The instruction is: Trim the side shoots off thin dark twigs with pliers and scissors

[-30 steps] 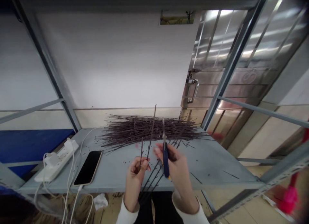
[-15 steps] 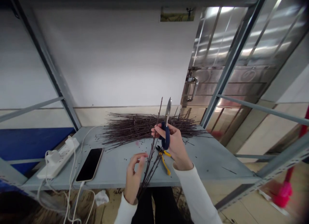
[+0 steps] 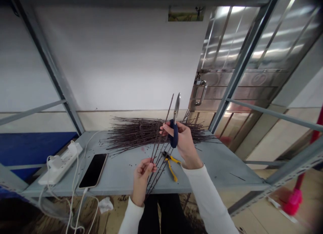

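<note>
My right hand (image 3: pixel 185 140) is closed round the dark blue handles of a pair of scissors (image 3: pixel 176 109), blades pointing up. Its thumb and fingertips also pinch a thin dark twig (image 3: pixel 169 109), whose tip rises beside the blades. Lower and to the left, my left hand (image 3: pixel 143 173) pinches a twig between thumb and fingers. Several more twigs (image 3: pixel 158 175) slant between the hands and run down past the table edge to my lap. Behind my right hand lies a broad pile of dark twigs (image 3: pixel 136 133).
Yellow-handled pliers (image 3: pixel 172 166) lie spread on the grey tabletop (image 3: pixel 214 163). At the left are a phone (image 3: pixel 93 170) on a cable and a white power strip (image 3: pixel 62 163). Metal posts (image 3: pixel 239 66) frame both sides, with a wall behind.
My left hand has closed from loosely open to a pinch on a twig. My right hand has risen slightly with the scissors, and the twigs have spread apart.
</note>
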`<state>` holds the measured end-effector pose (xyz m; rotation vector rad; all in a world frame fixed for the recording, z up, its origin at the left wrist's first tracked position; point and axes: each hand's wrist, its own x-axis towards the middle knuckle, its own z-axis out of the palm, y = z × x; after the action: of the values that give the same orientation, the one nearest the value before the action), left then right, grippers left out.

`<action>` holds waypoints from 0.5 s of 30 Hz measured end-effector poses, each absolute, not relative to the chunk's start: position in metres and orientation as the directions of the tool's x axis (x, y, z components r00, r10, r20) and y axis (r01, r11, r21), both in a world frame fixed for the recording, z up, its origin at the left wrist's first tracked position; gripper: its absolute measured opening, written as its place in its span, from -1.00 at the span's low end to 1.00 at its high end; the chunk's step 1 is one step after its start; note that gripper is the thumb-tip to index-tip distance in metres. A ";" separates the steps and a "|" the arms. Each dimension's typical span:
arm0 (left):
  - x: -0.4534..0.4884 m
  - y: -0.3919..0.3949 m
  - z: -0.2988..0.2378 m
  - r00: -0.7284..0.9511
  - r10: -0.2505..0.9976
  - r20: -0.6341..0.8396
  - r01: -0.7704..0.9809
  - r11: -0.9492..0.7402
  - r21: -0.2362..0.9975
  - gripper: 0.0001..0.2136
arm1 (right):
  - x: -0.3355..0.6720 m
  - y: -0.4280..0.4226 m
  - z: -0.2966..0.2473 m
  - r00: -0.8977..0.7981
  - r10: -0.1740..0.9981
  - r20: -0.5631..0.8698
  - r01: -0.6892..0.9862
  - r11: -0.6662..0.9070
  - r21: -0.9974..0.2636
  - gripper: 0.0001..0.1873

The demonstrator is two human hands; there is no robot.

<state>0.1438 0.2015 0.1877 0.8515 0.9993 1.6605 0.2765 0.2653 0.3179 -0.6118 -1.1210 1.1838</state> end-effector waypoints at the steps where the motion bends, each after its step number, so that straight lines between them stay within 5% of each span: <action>1: 0.143 0.202 0.189 -0.280 0.957 0.072 -0.401 -0.185 0.897 -0.66 | 0.278 0.265 0.318 -0.023 0.935 0.354 -0.404 0.315 -0.859 -0.74; 15: 0.139 0.196 0.193 -0.342 0.940 0.000 -0.398 -0.145 0.906 -0.71 | 0.321 0.262 0.318 -0.012 0.854 0.520 -0.176 0.510 -0.842 -0.65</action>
<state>0.1393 0.1960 0.1926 0.7493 1.0714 1.6833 0.3206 0.2615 0.3179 -0.6589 -1.3379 0.9164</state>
